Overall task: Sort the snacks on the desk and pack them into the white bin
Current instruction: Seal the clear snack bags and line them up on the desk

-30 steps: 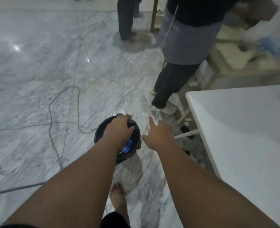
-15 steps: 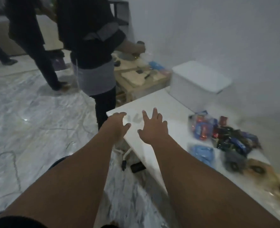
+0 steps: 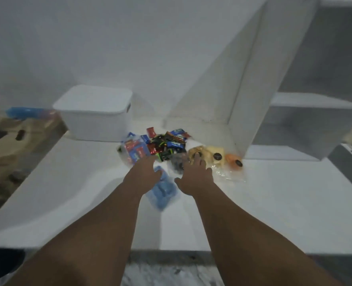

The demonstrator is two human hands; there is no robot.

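— How do the arms lie?

— Both bare forearms reach forward from the near edge over the white tabletop (image 3: 67, 182). The left hand (image 3: 144, 172) is flat, fingers straight and close together, above the far end of one blue packet (image 3: 162, 193). I cannot tell whether it touches. The right hand (image 3: 195, 176) holds nothing, with its fingers spread over one dark grey packet (image 3: 177, 164).

— And the snacks, counted?

— Just right of that hand are two pale yellow packs (image 3: 210, 150) and one orange pack (image 3: 234, 161), each with a dark round label. To the left is one clear bag (image 3: 133, 151) of red and blue packs. Behind these lies a heap of small wrappers (image 3: 166, 144), too blurred to count.

— The bin?

— One white bin (image 3: 96, 114), lid on, stands at the far left of the tabletop, near the heap but apart from it. A white shelf panel (image 3: 243, 100) stands far right. Cardboard boxes (image 3: 5, 137) sit beyond the left edge.
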